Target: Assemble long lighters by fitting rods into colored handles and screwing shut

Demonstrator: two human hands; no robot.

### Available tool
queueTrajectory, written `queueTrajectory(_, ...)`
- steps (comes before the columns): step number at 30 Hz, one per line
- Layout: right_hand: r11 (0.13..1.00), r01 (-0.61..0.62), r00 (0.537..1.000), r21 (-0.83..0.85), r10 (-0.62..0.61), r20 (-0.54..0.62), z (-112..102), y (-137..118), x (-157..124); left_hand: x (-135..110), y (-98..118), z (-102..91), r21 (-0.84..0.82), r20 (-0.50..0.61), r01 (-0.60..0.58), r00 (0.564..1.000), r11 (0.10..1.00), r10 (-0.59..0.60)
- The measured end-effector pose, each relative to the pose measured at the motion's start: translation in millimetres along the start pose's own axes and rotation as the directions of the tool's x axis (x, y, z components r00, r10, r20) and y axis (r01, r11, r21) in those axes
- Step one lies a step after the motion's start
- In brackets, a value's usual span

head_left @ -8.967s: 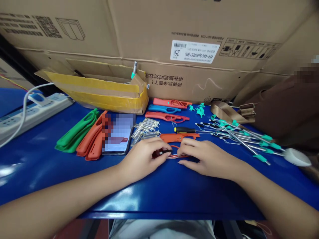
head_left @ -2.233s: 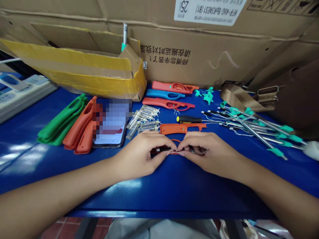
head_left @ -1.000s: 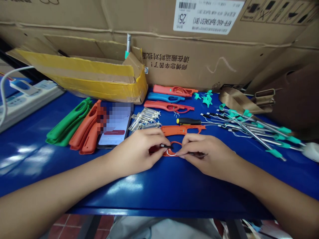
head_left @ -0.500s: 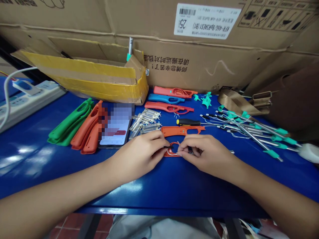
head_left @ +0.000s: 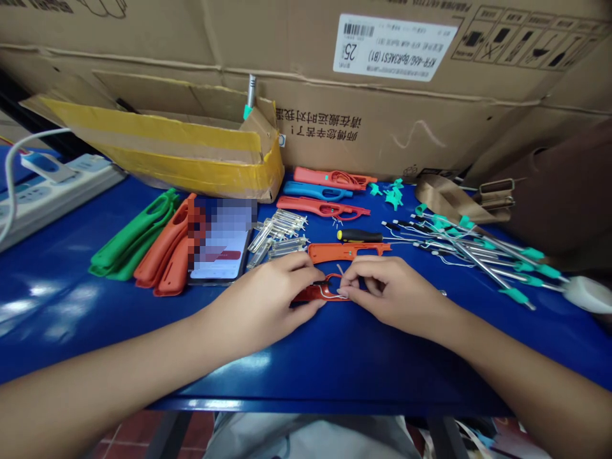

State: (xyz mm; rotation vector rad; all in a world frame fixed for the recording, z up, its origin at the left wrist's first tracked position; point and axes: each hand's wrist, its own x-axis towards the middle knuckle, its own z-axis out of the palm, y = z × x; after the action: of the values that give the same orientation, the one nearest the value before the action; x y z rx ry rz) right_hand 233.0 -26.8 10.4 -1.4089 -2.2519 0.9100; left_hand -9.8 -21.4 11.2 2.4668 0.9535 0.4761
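My left hand (head_left: 268, 296) and my right hand (head_left: 392, 290) meet over a red plastic handle shell (head_left: 319, 292) lying on the blue table (head_left: 335, 363). The left fingers pinch its left part, where a thin black wire end shows. The right fingertips pinch a thin white wire at the shell's loop. Just behind the hands lies an orange handle shell (head_left: 347, 250) and a black screwdriver (head_left: 359, 236).
A phone (head_left: 220, 245), green shells (head_left: 131, 236) and orange shells (head_left: 165, 252) lie to the left. Clear tubes (head_left: 280, 233) sit mid-table. Metal rods with teal tips (head_left: 478, 252) spread to the right. Red and blue shells (head_left: 325, 191), a taped box (head_left: 182, 153) and a power strip (head_left: 52, 191) stand behind.
Both hands stayed pinched on the red shell, turning it slightly so it lies flatter and further left. My head view shifted a little.
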Motion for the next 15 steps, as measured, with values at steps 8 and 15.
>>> queueTrajectory(8, 0.997, -0.031, 0.997, 0.071, 0.025, 0.079, -5.3, -1.3, 3.1, -1.9, 4.4, 4.0, 0.003, -0.023, -0.06, 0.998, 0.998, 0.06)
queueTrajectory(15, 0.997, 0.066, 0.995, -0.032, -0.064, 0.073, -9.9, -3.9, 0.7, -1.1, 2.9, 9.1, -0.072, -0.016, -0.085, 0.996, 0.994, 0.084)
